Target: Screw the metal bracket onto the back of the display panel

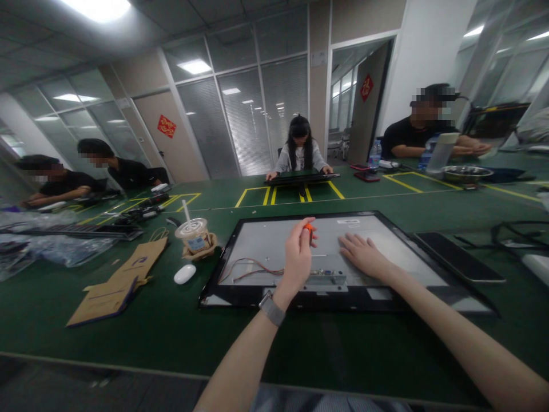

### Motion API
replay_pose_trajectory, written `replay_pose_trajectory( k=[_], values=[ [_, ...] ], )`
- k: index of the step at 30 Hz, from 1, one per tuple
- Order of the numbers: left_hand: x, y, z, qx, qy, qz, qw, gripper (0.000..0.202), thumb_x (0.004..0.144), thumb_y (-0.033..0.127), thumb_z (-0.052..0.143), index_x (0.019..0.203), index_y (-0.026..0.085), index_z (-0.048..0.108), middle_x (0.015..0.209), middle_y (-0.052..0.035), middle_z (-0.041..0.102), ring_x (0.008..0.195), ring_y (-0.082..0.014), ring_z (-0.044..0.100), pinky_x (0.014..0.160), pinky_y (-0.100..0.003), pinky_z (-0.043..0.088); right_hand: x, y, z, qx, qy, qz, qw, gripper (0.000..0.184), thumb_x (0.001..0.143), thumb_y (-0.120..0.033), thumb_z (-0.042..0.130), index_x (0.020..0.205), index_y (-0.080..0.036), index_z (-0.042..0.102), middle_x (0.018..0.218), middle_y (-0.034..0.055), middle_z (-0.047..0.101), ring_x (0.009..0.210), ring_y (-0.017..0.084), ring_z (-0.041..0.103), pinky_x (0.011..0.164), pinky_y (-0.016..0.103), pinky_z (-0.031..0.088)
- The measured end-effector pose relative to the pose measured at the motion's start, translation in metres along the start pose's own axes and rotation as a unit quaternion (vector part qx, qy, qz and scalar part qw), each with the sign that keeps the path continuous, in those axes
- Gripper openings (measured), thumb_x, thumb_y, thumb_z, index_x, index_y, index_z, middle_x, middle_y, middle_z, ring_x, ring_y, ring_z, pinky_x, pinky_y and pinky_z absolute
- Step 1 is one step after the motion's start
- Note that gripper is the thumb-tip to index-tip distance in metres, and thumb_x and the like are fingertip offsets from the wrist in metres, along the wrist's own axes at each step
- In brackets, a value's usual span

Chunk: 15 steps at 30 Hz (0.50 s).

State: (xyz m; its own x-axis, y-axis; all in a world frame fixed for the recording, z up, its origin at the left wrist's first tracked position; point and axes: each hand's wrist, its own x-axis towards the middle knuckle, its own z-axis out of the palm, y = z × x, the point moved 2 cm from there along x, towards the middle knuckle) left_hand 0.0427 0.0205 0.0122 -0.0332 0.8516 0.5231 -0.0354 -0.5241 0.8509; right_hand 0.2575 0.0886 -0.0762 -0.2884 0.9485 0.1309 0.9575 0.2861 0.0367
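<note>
A flat display panel (266, 237) with a black border and a grey back lies face down on the green table. My left hand (299, 252) is closed around a screwdriver with an orange and black handle (309, 229), above the panel's middle. Its tip is hidden from me. Below that hand, a metal bracket with a small circuit board (328, 278) sits along the panel's near edge, and thin brown wires (253, 263) run left from it. My right hand (364, 256) rests flat on the grey back, fingers spread, holding nothing.
Left of the panel are a white mouse (185, 274), a lidded drink cup (195, 236) with a straw and a brown paper bag (124, 274). A black phone-like slab (458, 257) lies on the right. Across the table, a person (300, 151) holds a dark panel; other people sit at both sides.
</note>
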Motion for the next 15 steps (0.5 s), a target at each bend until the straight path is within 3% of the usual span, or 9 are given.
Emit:
replay_pose_trajectory(
  k=[6, 11, 15],
  values=[
    [0.005, 0.006, -0.006, 0.070, -0.014, 0.050, 0.996, 0.019, 0.092, 0.021, 0.056, 0.101, 0.022, 0.072, 0.091, -0.0046, 0.059, 0.079, -0.0134, 0.056, 0.066, -0.023, 0.047, 0.000, 0.000, 0.002, -0.006, 0.002, -0.001, 1.000, 0.060, 0.099, -0.041, 0.019, 0.148, -0.016, 0.042, 0.154, 0.0167, 0.040, 0.140, 0.037, 0.035, 0.108, 0.059, 0.033],
    [0.007, 0.013, -0.010, 0.130, 0.040, 0.077, 0.988, 0.012, 0.080, 0.016, 0.070, 0.090, 0.022, 0.074, 0.083, -0.0007, 0.049, 0.074, -0.0123, 0.050, 0.070, -0.024, 0.045, -0.001, 0.000, 0.000, -0.009, 0.004, -0.004, 1.000, 0.059, 0.099, -0.040, 0.019, 0.148, -0.015, 0.043, 0.154, 0.0173, 0.040, 0.140, 0.037, 0.035, 0.108, 0.059, 0.033],
    [0.008, 0.014, -0.013, 0.124, 0.075, 0.067, 0.987, 0.010, 0.087, 0.026, 0.064, 0.085, 0.019, 0.072, 0.086, -0.0029, 0.053, 0.077, -0.0138, 0.053, 0.071, -0.026, 0.045, -0.001, -0.001, -0.001, -0.005, 0.004, -0.002, 1.000, 0.059, 0.099, -0.040, 0.019, 0.147, -0.016, 0.043, 0.153, 0.0173, 0.040, 0.140, 0.036, 0.035, 0.108, 0.059, 0.033]
  ],
)
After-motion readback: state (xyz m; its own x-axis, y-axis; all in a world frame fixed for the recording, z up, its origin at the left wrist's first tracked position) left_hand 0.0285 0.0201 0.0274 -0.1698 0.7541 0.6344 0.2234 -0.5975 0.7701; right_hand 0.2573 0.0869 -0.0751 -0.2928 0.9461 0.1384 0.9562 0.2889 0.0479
